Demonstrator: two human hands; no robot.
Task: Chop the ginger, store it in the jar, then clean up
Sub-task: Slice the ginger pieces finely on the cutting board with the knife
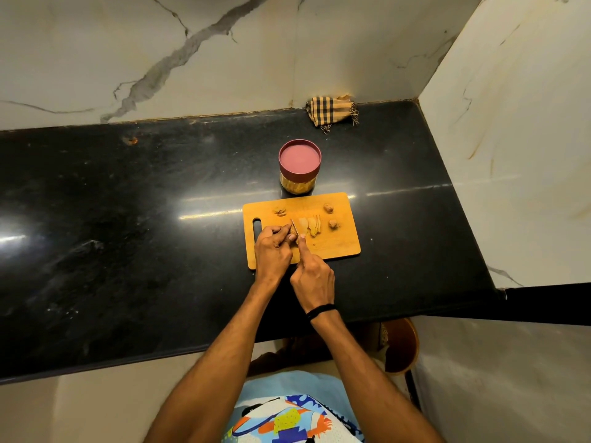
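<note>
A wooden cutting board (339, 244) lies on the black counter. My left hand (271, 251) pinches a ginger piece (292, 229) near the board's middle. My right hand (313, 276) grips a knife (295, 227), index finger stretched along its back, blade set against that piece. Cut ginger slices (310, 226) lie just right of the blade. Three small ginger chunks sit apart on the board: one (280, 212) at the back left, two (328, 208) (333, 224) at the right. Behind the board stands a jar (299, 169) with a maroon lid on it.
A checked cloth (331, 110) lies crumpled at the back by the marble wall. The black counter (128, 219) stretches wide to the left; a wall closes it off on the right. A brown round object (401, 345) sits below the counter's front edge.
</note>
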